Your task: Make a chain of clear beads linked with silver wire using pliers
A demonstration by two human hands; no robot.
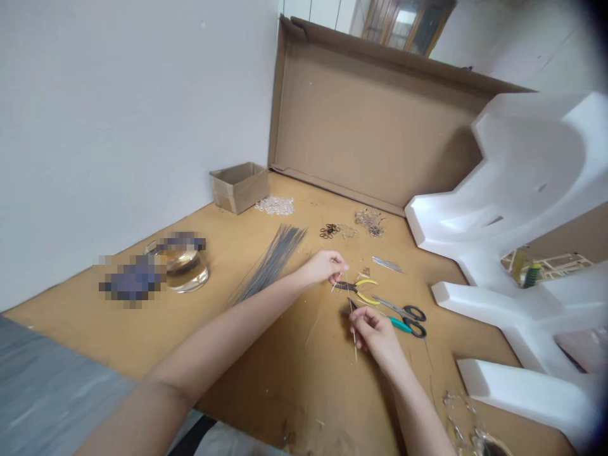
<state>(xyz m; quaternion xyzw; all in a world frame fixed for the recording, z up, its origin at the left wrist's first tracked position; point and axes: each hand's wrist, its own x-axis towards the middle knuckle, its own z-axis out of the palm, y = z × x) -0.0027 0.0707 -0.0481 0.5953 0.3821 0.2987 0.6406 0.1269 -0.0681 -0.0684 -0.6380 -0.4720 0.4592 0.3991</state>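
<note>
A thin straight wire [351, 292] runs between my two hands over the table. My left hand [323, 268] is closed, its fingertips pinched at the wire's far end; a short pale piece also shows below those fingers. Closer to me, my right hand [373, 329] pinches the same wire, whose near end sticks out below the fingers. Yellow-handled pliers [365, 291] lie just beyond my hands. Scissors with black handles [414, 312] rest to the right. A teal-handled tool [399, 325] is partly hidden behind my right hand.
A bundle of grey wires [278, 259] lies left of my hands. Farther back are a small cardboard box [240, 187], clear beads [275, 204], black rings [329, 230] and a pile of small metal pieces [370, 221]. A glass bowl [187, 269] stands left; white foam [479, 304] borders the right.
</note>
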